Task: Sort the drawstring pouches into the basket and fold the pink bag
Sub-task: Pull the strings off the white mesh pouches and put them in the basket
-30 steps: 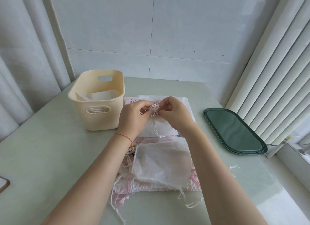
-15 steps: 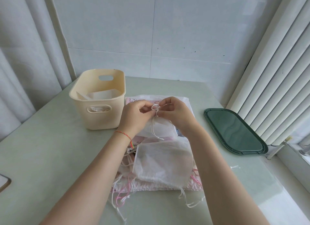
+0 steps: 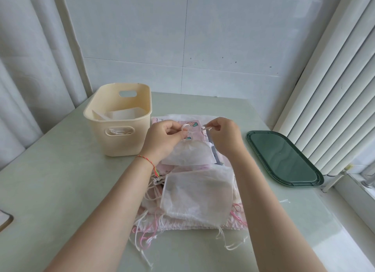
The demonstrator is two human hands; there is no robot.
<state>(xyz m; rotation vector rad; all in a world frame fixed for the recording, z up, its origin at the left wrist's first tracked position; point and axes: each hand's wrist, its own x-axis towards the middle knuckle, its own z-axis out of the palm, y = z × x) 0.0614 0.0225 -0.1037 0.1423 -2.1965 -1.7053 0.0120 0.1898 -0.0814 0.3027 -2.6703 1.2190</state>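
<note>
A small white drawstring pouch (image 3: pixel 190 154) hangs between my hands above the pile. My left hand (image 3: pixel 162 140) pinches its gathered neck and a loop of white cord. My right hand (image 3: pixel 225 136) pinches the other end of the cord, pulled out to the right. Below lies a larger white pouch (image 3: pixel 198 196) on top of the pink printed bag (image 3: pixel 194 125), with loose white and pink strings (image 3: pixel 148 233) trailing toward me. The cream basket (image 3: pixel 121 129) stands to the left and holds folded white pouches.
A dark green tray (image 3: pixel 284 158) lies upside down at the right near the window blinds. The pale green table (image 3: pixel 60 180) ends at a tiled wall behind. A dark-edged object (image 3: pixel 5 221) pokes in at the left edge.
My hands, close together on the cord before, have drawn apart. The right hand has pulled the cord to the right, tightening the pouch's neck.
</note>
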